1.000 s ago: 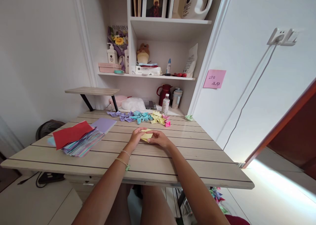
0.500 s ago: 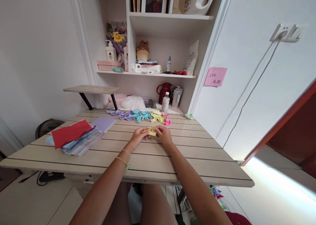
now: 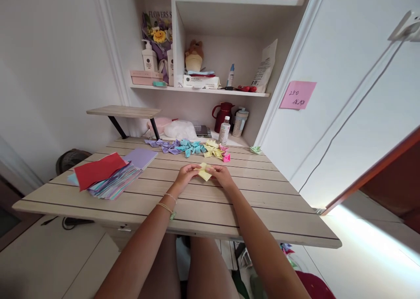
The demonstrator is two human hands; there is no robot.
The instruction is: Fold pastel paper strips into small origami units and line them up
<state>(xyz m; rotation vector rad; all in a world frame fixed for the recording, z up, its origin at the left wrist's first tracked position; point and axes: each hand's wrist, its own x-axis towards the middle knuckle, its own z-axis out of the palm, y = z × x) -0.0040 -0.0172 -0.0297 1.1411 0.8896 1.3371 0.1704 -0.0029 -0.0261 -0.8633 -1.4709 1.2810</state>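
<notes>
A small piece of folded yellow paper is held just above the middle of the table. My left hand pinches its left side, and my right hand grips its right side with the fingers closed. Its creased face is turned up towards me, with one corner pointing at me. Behind it lies a row of folded paper figures: purple ones, blue ones, yellow ones and pink ones. A single green one sits apart on the right.
On the left of the slatted table a fanned stack of coloured paper lies under a red sheet, beside a purple sheet. A small raised shelf, a clear bottle, a red jug and a tumbler stand at the back.
The yellow paper has gone from a narrow folded strip to a wider, opened diamond-like shape between my hands. The camera view has tilted down somewhat.
</notes>
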